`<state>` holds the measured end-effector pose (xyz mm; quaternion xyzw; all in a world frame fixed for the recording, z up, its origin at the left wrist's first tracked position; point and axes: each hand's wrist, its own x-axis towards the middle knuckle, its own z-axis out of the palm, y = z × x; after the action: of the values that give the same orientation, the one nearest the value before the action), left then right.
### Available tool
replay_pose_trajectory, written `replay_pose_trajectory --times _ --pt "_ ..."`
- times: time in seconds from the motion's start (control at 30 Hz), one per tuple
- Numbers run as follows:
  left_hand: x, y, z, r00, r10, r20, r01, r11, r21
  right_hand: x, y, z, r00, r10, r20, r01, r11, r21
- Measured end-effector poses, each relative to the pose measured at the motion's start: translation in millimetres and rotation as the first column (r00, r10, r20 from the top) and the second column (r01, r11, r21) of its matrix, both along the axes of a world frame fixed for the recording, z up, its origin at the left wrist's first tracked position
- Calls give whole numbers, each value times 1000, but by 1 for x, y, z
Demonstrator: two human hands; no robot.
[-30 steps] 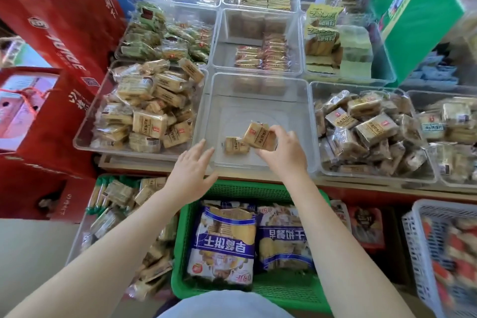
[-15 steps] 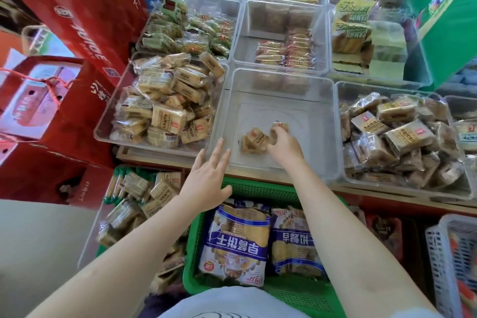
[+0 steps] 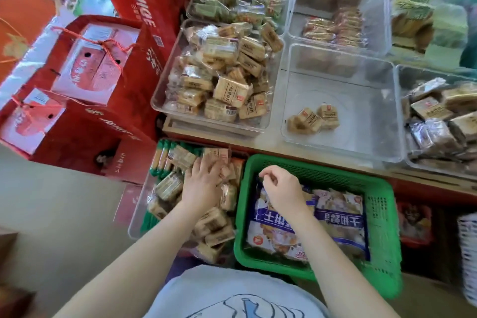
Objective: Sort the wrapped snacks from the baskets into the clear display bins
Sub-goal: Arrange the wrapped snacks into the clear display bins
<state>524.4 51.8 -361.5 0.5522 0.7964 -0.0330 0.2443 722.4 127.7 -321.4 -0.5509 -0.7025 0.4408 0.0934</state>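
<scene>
Clear bin (image 3: pixel 366 100): near-empty, few snacks (image 3: pixel 312 120) at 1 o'clock
Left hand (image 3: pixel 204 183): fingers spread flat on loose packs (image 3: pixel 214 222) at 10 o'clock; no grip yet
Right hand (image 3: pixel 281 188): loosely curled over green basket (image 3: pixel 382 214); holds nothing
Risk: slick wrappers, grabbing too many could spill some

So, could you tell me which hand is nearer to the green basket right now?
Right. The right hand hangs inside the green basket, over its blue snack bags. The left hand is beside it, on wrapped snacks in the neighbouring clear bin.
</scene>
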Motion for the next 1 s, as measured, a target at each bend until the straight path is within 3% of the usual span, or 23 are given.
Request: replay_pose_trajectory --times 0.23,0.43,0.53,0.67,0.73,0.83,0.93,1.0 --pt "-16 12 -17 996 -83 -23 82 996 -18 -7 -17 2 995 -23 94 32 994 -102" --pt "-20 14 -13 980 106 168 -117 992 56 -14 -10 11 998 2 69 6 994 -105" --pt "-23 8 -3 948 118 294 -173 970 170 -17 -4 15 997 35 64 -31 997 -64" --pt "-10 9 31 899 -127 420 -76 897 435 -21 4 25 981 195 -11 -195 980 -42" --pt "2 14 49 861 -192 471 -92 852 516 -23 10 29 966 249 -76 -249 969 9" --pt "13 25 69 818 -123 563 -231 825 516 -17 26 42 969 221 -107 -209 971 117" --pt "6 32 68 848 25 529 -261 889 377 -8 52 54 998 29 -63 -6 941 338" --pt "-3 32 54 892 83 444 -222 937 270 -3 76 56 988 -152 -31 148 855 497"
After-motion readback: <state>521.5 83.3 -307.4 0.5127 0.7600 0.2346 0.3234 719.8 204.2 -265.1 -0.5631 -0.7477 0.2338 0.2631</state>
